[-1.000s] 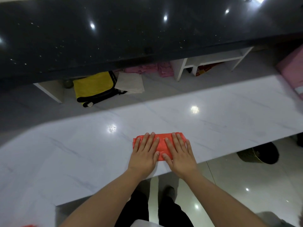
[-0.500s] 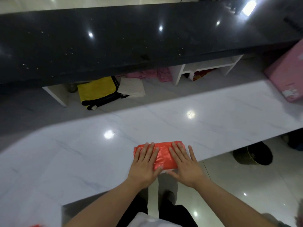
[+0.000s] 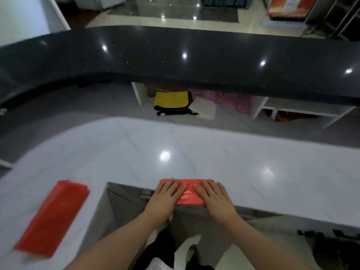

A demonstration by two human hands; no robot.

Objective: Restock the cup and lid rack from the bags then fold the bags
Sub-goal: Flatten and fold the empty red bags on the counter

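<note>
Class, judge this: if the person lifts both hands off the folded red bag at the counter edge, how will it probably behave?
The folded red bag looks like thin, glossy film, so it is probably floppy and may spring partly open. Left hand and right hand press it flat. On the polished white counter it would likely slide easily.

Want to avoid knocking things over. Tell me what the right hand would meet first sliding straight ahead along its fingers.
Past the red bag under the right hand, only bare white counter shows ahead; the way looks free.
</note>
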